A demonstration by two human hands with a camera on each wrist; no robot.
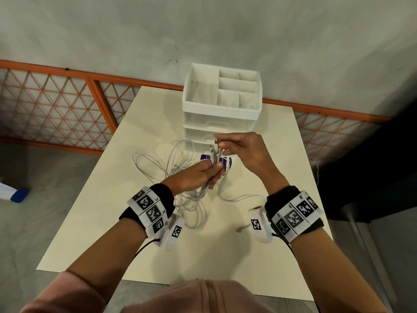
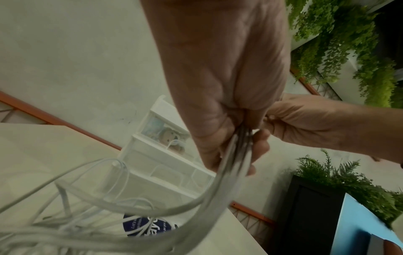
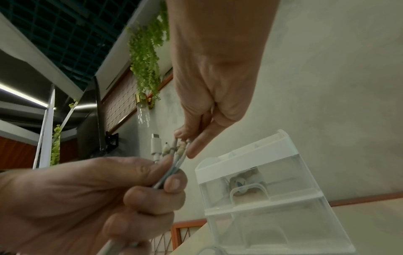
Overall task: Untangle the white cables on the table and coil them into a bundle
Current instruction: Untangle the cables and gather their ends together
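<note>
Several white cables [image 1: 178, 168] hang in loose loops over the cream table [image 1: 112, 199]. My left hand [image 1: 198, 175] is raised above the middle of the table and grips a gathered bunch of the cables [image 2: 231, 165] in its fist. Their plug ends [image 3: 180, 150] stick up out of that fist. My right hand [image 1: 239, 150] pinches those plug ends from above, thumb against fingertips [image 3: 194, 151]. One loose cable end [image 1: 240, 229] lies on the table near my right wrist.
A white drawer organizer [image 1: 222, 105] with open top compartments stands at the table's far edge, just behind my hands. A purple and white label or roll [image 1: 223, 162] lies under the hands. An orange lattice rail [image 1: 67, 105] runs along the wall.
</note>
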